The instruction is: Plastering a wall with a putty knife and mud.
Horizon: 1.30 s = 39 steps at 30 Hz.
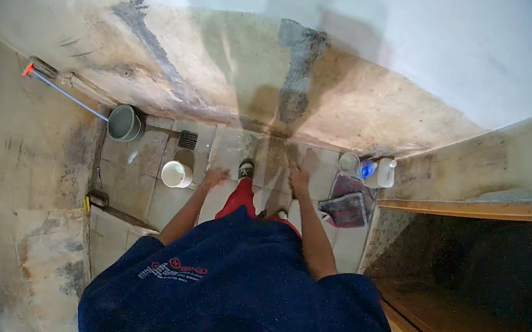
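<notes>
My left hand [216, 176] hangs low over the tiled floor, its fingers stretched toward my leg, with nothing visible in it. Just left of it stands a white dipper [174, 175], apart from the fingers, its handle pointing toward the hand. On the other side of my legs, my right hand [297, 180] reaches forward and down with fingers loosely extended. I see no object in it. A grey and reddish cloth [348, 208] lies crumpled on the floor to its right. Dark shadows fall around both hands.
A grey bucket [124, 123] and a blue-handled stick [71, 92] stand at the left wall, near a drain grate [188, 139]. A brush [98, 198] lies nearer. At the far right corner are a white tub [349, 163], blue container [368, 168] and white jug [386, 173]. A wood-framed doorway [477, 206] opens right.
</notes>
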Motion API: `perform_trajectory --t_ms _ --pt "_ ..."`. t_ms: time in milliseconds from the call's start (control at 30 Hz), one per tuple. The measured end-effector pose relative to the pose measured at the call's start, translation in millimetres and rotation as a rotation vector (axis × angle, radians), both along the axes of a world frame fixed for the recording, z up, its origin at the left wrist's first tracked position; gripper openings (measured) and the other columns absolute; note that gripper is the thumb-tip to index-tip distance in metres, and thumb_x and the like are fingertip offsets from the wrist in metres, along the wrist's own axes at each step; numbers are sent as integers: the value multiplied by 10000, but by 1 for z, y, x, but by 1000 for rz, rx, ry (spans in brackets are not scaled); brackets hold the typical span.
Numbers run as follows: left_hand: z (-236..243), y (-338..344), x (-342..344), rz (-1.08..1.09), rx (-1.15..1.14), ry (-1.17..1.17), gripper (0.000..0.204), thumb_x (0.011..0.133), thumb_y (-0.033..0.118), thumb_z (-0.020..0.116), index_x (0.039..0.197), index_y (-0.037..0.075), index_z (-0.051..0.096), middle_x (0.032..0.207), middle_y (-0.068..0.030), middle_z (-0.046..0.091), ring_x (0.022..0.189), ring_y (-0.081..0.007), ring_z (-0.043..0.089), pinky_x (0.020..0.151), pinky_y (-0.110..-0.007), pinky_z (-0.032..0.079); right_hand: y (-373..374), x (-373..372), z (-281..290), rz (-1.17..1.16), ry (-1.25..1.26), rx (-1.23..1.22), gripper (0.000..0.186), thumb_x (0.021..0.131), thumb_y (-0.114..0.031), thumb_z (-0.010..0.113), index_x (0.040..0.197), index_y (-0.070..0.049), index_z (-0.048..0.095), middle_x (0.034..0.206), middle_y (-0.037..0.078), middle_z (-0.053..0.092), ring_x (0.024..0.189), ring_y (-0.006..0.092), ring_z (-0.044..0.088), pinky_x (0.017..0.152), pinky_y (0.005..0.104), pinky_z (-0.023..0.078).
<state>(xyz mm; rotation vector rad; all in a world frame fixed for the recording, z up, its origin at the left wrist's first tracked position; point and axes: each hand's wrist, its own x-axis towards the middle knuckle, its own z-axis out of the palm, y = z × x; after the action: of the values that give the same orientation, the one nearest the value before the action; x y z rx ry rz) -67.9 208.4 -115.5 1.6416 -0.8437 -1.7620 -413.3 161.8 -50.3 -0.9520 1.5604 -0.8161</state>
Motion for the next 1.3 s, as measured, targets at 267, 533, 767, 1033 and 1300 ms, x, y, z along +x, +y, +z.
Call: perform_trajectory --t_ms 267,533,767,1033,1300 --pt "204 -204 -78 111 -303 297 375 922 361 506 1143 64 566 983 -79 631 867 -188 621 729 -324 523 -134 117 90 121 -114 -320 342 925 -348 543 944 -14 613 649 23 572 492 96 484 450 270 404" --pt "263 -302 -101 -35 -495 533 288 912 351 530 974 78 598 765 -24 609 618 -112 547 522 -251 439 -180 144 201 -65 -249 -262 334 945 -323 514 822 -23 593 579 -1 517 444 85 446 404 260 340" --pt "292 -304 -119 94 -519 605 247 894 287 567 796 61 586 665 -22 565 551 -116 520 488 -247 404 -216 147 178 -113 -62 -462 415 942 -361 509 698 -31 574 534 3 490 426 79 426 396 256 318" --pt "279 -311 -114 78 -632 446 268 889 243 582 708 46 577 616 -29 543 526 -116 495 487 -262 398 -224 147 180 -40 -80 -260 468 937 -403 462 802 18 615 609 104 586 553 187 549 509 349 405" --pt "292 -306 -119 210 -527 469 228 897 195 568 751 20 580 608 -33 533 516 -113 491 493 -255 408 -221 149 197 -28 -228 -298 441 971 -347 451 694 -24 567 483 4 442 410 77 408 380 257 314"
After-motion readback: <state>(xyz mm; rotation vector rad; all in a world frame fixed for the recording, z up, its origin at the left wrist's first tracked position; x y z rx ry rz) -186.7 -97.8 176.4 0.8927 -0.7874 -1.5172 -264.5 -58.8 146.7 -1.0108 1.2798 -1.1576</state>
